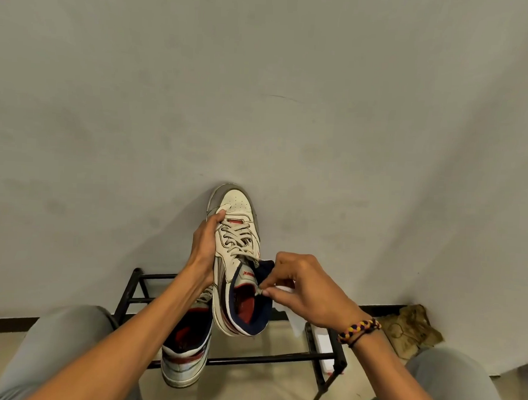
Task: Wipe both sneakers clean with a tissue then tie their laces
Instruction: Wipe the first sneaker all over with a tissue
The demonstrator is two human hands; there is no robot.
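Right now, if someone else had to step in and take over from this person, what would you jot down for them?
Left hand: grip wrapped round the side of the raised sneaker, holding it in the air, toe pointing away.
Right hand: pinching something small at that sneaker's collar, with the white tissue partly hidden under the palm.
Second sneaker: sitting on the black rack below, heel towards the person.
Done: cannot tell how much wiping has happened.
Left: the raised sneaker's laces look threaded but not tied in a bow; the second sneaker's laces are hidden by the left arm. Check wiping on both, then tie both.
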